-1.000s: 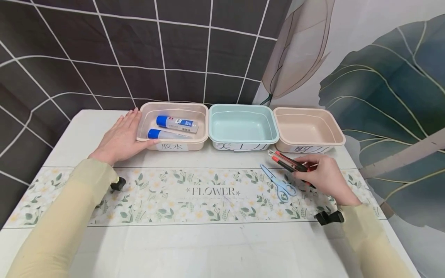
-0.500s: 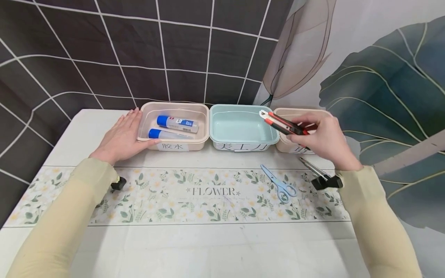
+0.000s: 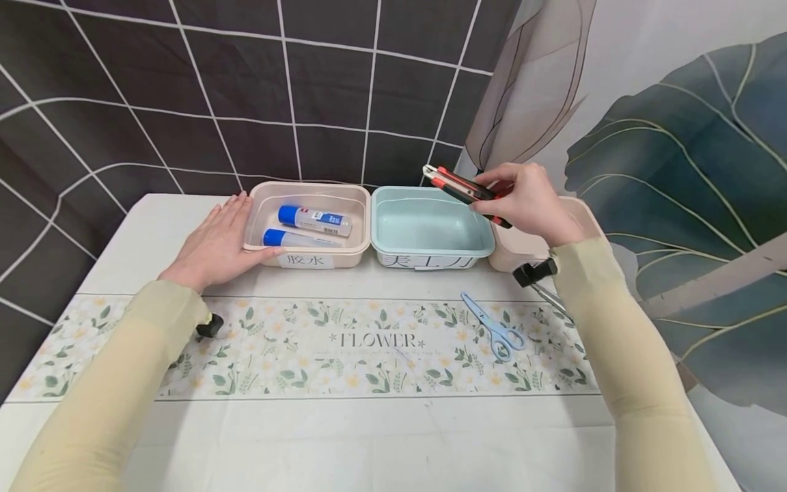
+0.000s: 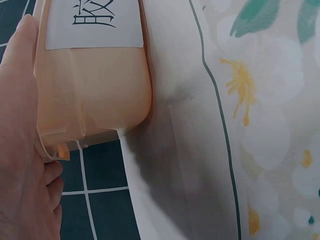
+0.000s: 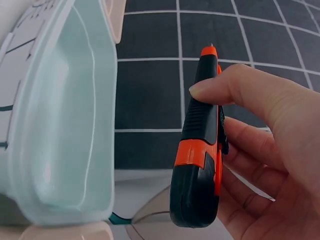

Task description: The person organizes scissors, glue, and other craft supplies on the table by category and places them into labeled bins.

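My right hand [image 3: 522, 205] pinches a red-and-black utility knife [image 3: 458, 186] between thumb and fingers. It holds the knife above the back right of the pale blue bin [image 3: 432, 260]. In the right wrist view, the knife [image 5: 197, 150] appears from its butt end, beside the same bin [image 5: 75, 115]. My left hand [image 3: 212, 242] rests against the left side of a beige bin [image 3: 363, 256], its fingers straight and the thumb along the front rim. In that bin lie two glue sticks [image 3: 315, 220] with blue caps. The left wrist view shows the beige bin [image 4: 95, 85] and part of the hand [image 4: 20, 100].
Light blue scissors [image 3: 492, 326] lie on the flower-printed table covering [image 3: 277, 348]. Behind my right wrist, a slim silver item [image 3: 551, 298] is partly hidden. Another beige bin [image 3: 516, 242] stands at the right, partly covered by my arm. A dark gridded cloth [image 3: 320, 89] hangs behind the bins.
My right hand has lifted the utility knife from near the scissors and carried it up and left, from the right bin to above the pale blue bin. The left hand stays put.
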The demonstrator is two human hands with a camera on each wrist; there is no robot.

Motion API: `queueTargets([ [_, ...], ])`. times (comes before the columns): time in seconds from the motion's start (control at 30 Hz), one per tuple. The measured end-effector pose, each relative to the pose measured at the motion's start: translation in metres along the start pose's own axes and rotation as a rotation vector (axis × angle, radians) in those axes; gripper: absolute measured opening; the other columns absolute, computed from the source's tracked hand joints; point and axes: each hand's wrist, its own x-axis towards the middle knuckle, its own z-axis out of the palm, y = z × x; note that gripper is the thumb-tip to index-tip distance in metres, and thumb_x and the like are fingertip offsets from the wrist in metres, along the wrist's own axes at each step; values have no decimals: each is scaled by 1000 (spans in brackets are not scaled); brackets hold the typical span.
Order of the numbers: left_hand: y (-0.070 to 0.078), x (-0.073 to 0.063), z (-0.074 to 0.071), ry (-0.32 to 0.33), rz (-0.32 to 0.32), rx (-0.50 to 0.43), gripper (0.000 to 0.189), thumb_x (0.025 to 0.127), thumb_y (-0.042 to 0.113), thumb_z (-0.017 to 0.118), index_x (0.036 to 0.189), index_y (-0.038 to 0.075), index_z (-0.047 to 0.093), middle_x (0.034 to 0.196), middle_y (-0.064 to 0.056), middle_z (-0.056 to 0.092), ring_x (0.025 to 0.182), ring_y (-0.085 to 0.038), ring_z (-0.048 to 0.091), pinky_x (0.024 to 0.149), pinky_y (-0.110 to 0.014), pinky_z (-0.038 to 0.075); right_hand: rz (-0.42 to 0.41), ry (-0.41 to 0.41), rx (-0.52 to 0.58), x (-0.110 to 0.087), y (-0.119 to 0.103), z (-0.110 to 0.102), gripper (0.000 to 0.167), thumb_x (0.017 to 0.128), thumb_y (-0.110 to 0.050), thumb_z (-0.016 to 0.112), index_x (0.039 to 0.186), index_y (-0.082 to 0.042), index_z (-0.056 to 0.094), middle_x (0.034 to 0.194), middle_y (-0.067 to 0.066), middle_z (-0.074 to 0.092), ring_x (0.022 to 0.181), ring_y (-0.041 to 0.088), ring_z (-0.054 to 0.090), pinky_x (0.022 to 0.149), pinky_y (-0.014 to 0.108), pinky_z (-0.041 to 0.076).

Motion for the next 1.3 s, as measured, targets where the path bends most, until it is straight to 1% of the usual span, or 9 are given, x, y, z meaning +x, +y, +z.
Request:
queueTargets([
  [0.13,0,-1,0,1,2,-3,116,92,75,50,159,-8,7,166,-28,7,154,-39,3,124,-46,-3,-29,-22,14,19,1,14,36,83,-15,84,117,-9,77,105,7,72,82,20,66,65,21,51],
  [0.37,0,0,0,1,2,-2,117,91,76,50,160,-7,4,166,-27,5,154,-37,2,124,-44,-4,-10,-103,16,39,3,40,35,81,-14,86,115,-8,78,99,8,74,80,19,69,58,23,51],
  [0.6,0,0,0,7,-3,-5,117,91,76,50,160,-7,5,166,-28,6,154,-39,3,124,-45,-3,26,-265,-30,46,14,71,38,84,-12,84,120,-2,75,106,14,73,72,23,68,59,28,53],
  [0.67,0,0,0,8,-4,-6,117,91,76,50,159,-7,5,165,-28,7,153,-39,3,124,-46,-2,29,-305,-46,47,18,79,38,85,-10,83,120,-2,74,107,15,73,72,24,68,63,31,55],
  [0.73,0,0,0,8,-5,-7,117,91,76,50,159,-7,5,165,-28,7,153,-40,3,124,-46,-2,13,-331,-72,46,20,86,37,85,-9,83,120,0,74,107,16,74,76,25,70,69,34,57],
  [0.8,1,0,0,6,-6,-7,117,91,75,50,159,-7,5,165,-28,7,153,-39,3,124,-46,-2,-6,-342,-95,46,22,92,36,84,-8,83,118,0,75,107,15,74,83,25,71,75,36,58],
  [0.9,1,-1,0,1,-6,-8,116,91,75,50,160,-7,4,166,-28,7,153,-39,2,124,-46,-3,-28,-348,-113,46,25,100,34,82,-6,84,115,2,76,106,15,75,89,26,71,80,39,58],
  [1.13,2,-1,0,6,-4,-9,116,91,75,51,159,-8,6,166,-28,7,153,-39,3,124,-46,-2,-23,-350,-126,45,26,106,33,83,-6,84,114,2,76,106,15,75,92,26,70,82,40,58],
  [1.3,2,-1,-1,7,-2,-9,116,92,74,51,159,-8,6,165,-28,7,153,-39,4,124,-46,-2,11,-332,-97,46,23,104,41,87,-10,81,124,4,71,119,18,71,105,30,68,89,42,56],
])
